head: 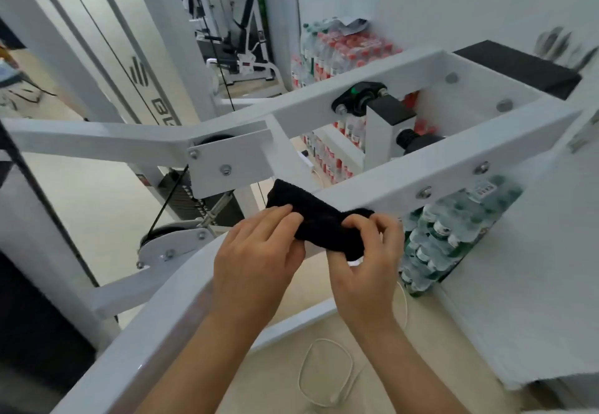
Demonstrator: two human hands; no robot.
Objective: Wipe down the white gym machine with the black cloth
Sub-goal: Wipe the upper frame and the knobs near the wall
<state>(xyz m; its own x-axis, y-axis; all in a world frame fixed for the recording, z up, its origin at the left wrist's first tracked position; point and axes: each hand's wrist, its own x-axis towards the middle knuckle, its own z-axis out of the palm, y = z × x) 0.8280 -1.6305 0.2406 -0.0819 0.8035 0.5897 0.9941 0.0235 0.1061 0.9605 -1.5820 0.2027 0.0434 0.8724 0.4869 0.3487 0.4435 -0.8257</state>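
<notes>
Left hand [256, 258] and right hand [366, 264] fingers grip black cloth [324, 219], hiding white machine [421, 173] bar beneath

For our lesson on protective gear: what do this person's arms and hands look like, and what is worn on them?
The left hand and right hand are bare: no gloves, rings or watch show. Both forearms are unsleeved in view.

Black cloth [319, 219]; white gym machine frame [372, 186]; red-capped bottles [343, 47] upper centre; green-labelled bottles [453, 229] right; beige floor [90, 219]; white cable [324, 374].
</notes>
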